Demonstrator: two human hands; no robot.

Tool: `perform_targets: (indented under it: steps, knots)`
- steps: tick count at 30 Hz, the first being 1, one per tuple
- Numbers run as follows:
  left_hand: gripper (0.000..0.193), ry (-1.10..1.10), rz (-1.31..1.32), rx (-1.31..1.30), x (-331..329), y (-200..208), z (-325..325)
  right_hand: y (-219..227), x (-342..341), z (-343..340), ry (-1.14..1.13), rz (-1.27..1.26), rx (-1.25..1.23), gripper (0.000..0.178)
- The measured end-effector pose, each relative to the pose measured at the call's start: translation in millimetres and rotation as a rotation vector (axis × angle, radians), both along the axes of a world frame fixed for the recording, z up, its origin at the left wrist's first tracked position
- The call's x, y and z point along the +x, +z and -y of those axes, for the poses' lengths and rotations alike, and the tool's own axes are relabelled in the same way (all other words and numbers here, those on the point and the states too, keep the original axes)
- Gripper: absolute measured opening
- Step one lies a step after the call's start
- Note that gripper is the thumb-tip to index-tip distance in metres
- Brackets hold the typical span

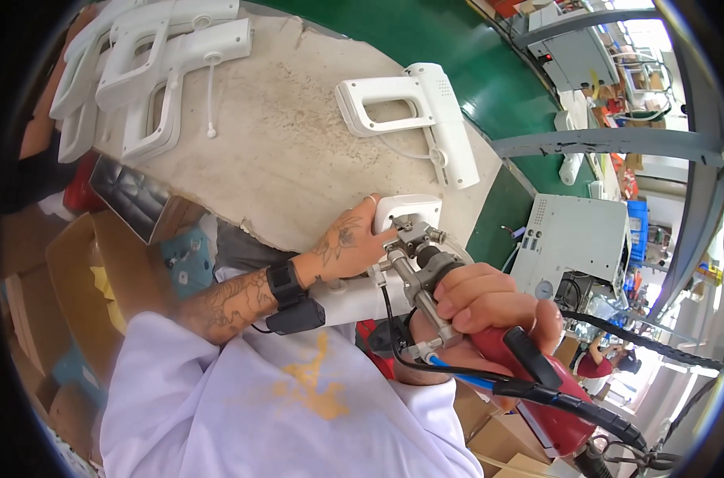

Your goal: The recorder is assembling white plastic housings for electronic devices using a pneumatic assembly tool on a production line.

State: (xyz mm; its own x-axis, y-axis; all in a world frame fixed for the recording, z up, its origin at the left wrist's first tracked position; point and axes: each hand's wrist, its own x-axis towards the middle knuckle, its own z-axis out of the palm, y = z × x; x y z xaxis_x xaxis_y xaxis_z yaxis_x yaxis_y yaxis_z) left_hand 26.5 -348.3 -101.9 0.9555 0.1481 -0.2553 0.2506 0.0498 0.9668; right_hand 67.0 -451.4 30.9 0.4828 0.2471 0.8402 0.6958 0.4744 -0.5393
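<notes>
My left hand (pixel 350 243) is closed around a white plastic gun-shaped housing (pixel 362 301), which lies across my lap at the table's near edge with its looped handle pointing away from me. My right hand (pixel 489 303) grips a red power screwdriver (pixel 557 414) with a metal front end and a blue air hose (pixel 465 378). The metal tip of the driver sits at the housing's handle, just beside my left fingers. Whether the tip touches a screw is hidden. A dark wrist device (pixel 294 307) is strapped to my left wrist.
Another white housing (pixel 450 131) lies at the table's (pixel 274 119) right. Several more white housings (pixel 151 72) are piled at the far left, beside another person's arm (pixel 39 131). Cardboard boxes (pixel 115 263) stand at left. Black cables (pixel 609 422) trail off right; grey machines (pixel 573 247) stand beyond.
</notes>
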Motion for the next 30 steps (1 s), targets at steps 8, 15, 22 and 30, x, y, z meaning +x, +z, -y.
perform_targets:
  steps: [8, 15, 22, 30]
  knots:
    - [0.032, 0.050, -0.044, -0.213, -5.6, 3.9, -7.6, -0.4, -1.2, -5.3, 0.059, 0.015, 0.159, 0.075]
    - [0.028, 0.034, -0.062, -0.263, -7.8, 9.8, -9.1, 16.6, -7.3, 0.1, 0.014, 0.037, 0.067, 0.075]
    - [0.031, 0.000, -0.117, -0.272, -1.1, 17.9, -6.7, 25.7, -6.8, 9.7, -0.008, 0.025, 0.080, 0.072]
    - [0.046, -0.203, -0.074, 0.024, 34.9, 31.8, -50.8, 34.9, 19.8, 53.7, -0.157, -0.240, 0.020, 0.097]
